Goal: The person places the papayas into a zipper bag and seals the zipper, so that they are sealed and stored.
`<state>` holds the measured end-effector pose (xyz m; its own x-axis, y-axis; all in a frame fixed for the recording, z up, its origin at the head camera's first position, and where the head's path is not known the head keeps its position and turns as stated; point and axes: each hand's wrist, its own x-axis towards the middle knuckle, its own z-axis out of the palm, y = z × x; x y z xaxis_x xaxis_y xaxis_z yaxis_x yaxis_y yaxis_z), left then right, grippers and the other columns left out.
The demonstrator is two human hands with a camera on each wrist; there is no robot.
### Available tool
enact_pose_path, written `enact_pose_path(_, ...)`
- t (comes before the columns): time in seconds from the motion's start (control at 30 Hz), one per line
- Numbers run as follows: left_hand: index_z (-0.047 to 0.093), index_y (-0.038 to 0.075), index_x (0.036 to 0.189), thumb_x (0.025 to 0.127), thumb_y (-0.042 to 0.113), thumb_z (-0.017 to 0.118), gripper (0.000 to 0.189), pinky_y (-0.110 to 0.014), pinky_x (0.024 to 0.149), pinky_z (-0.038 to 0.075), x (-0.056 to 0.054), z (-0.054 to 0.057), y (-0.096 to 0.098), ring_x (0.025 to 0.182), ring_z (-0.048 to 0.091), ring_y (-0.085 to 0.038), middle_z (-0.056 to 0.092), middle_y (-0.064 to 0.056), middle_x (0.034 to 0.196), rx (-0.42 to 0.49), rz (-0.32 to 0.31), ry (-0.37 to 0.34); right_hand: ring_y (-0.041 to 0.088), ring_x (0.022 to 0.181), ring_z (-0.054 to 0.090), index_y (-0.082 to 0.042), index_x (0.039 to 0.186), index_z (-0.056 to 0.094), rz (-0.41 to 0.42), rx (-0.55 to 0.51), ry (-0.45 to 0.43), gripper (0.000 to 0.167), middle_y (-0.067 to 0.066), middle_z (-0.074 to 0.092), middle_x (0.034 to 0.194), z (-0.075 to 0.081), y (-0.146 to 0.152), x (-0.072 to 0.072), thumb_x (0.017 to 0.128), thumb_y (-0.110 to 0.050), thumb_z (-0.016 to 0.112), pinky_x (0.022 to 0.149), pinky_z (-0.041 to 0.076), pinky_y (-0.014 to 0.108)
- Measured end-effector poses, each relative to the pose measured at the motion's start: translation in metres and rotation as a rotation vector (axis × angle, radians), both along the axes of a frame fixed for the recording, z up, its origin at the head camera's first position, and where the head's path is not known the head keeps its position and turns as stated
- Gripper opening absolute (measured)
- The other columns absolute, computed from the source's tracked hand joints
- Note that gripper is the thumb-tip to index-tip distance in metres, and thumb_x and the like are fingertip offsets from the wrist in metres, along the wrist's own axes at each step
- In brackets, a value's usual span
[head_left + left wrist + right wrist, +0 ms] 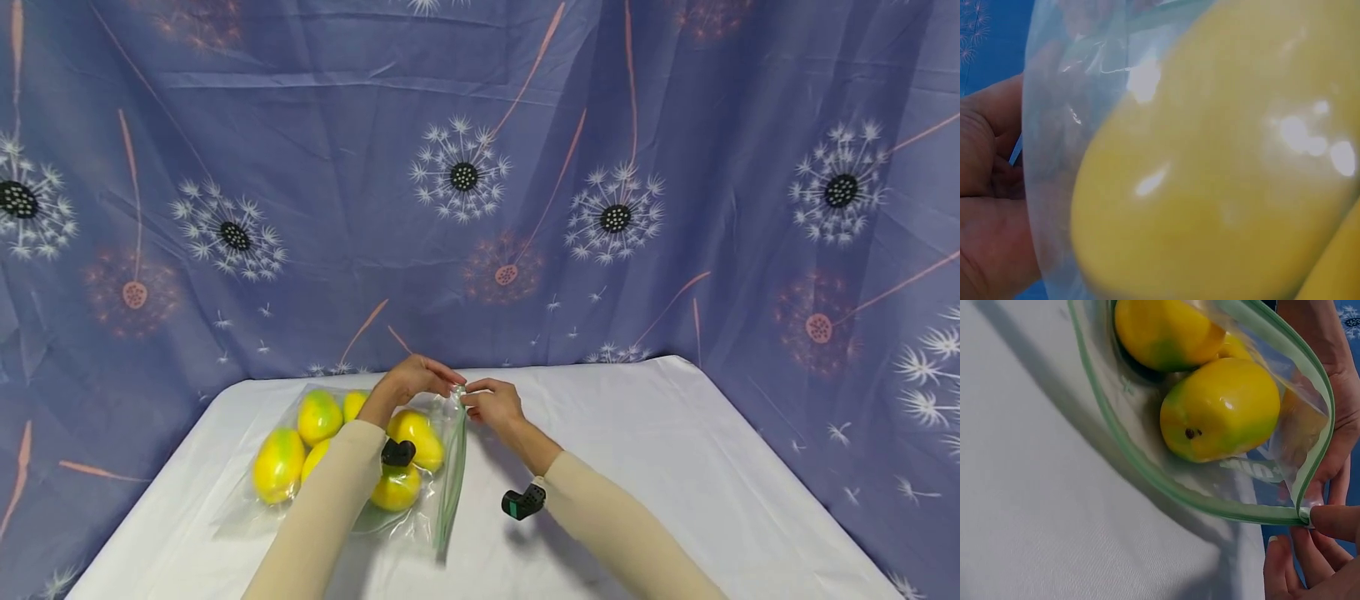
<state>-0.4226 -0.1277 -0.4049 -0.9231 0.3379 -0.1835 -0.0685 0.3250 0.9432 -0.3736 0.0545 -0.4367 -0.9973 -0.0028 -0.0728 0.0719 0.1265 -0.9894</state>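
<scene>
A clear zip bag (412, 529) lies on the table, with several yellow-green mangoes (279, 467) inside. Its green zip strip (453, 475) runs down the right side. At the far corner of that strip, my right hand (495, 404) pinches the zip's end between thumb and fingers. My left hand (422, 377) reaches over the bag and grips the same corner from the other side. In the right wrist view the bag's mouth gapes, showing a mango (1222, 409) within. One mango (1210, 162) fills most of the left wrist view, behind the plastic.
A white cloth covers the table (675, 483). Behind it hangs a blue curtain (360, 208) with a dandelion print, close to the table's far edge. Black wrist cameras (523, 502) sit at both beige sleeves (622, 525).
</scene>
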Motion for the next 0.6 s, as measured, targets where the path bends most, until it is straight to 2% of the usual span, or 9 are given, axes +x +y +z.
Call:
enact_pose_path(0.27,0.077,-0.001,0.111,0.085,-0.011,0.071,0.029,-0.045,0.105,0.052,0.0003,0.0012,-0.0017,0.098,0.070,-0.021,0.074,-0.012,0.118,0.025,-0.003,-0.002,0.022,0.077,0.072,0.002,0.107,0.075,-0.009,-0.040,-0.025,0.024,0.012,0.076,0.092,0.0028,-0.0022,-0.0006,0.085,-0.006,0.074,0.077,0.063,0.036)
enact_pose_path(0.47,0.077,-0.002,0.111,0.086,-0.012,0.069,0.028,-0.044,0.103,0.054,-0.0023,0.0004,-0.0015,0.096,0.071,-0.022,0.076,-0.011,0.114,0.043,-0.013,0.001,0.019,0.070,0.071,0.004,0.103,0.075,-0.017,-0.064,-0.010,0.022,0.009,0.075,0.082,0.0018,-0.0029,-0.0024,0.082,-0.003,0.075,0.070,0.063,0.031)
enact_pose_path(0.6,0.077,-0.002,0.109,0.088,-0.011,0.068,0.024,-0.043,0.103,0.054,-0.0025,0.0023,-0.0007,0.099,0.070,-0.022,0.076,-0.011,0.113,0.015,-0.022,0.000,0.016,0.067,0.070,0.005,0.103,0.075,-0.014,-0.071,-0.002,0.022,0.008,0.075,0.079,0.0019,-0.0030,-0.0025,0.082,-0.001,0.075,0.068,0.063,0.030)
